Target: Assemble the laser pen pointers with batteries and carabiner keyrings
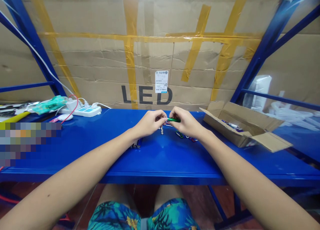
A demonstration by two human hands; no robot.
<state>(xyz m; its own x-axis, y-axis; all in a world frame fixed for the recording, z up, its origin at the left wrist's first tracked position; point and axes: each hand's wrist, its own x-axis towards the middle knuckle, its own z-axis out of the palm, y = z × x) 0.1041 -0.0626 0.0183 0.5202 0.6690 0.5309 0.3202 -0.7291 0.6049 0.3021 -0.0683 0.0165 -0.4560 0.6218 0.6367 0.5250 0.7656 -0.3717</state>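
Between both hands (pixel 186 125), pinched green tube (pixel 174 120).

Looks like a small warehouse-style assembly or packing spot, I'd say: the bench (pixel 160 160) is a shelf of a blue steel rack (pixel 27 33), backed with taped cardboard (pixel 100 56) marked "LED". There's 1 open carton (pixel 222 126) of small parts on the right and a power strip (pixel 82 110) on the left.
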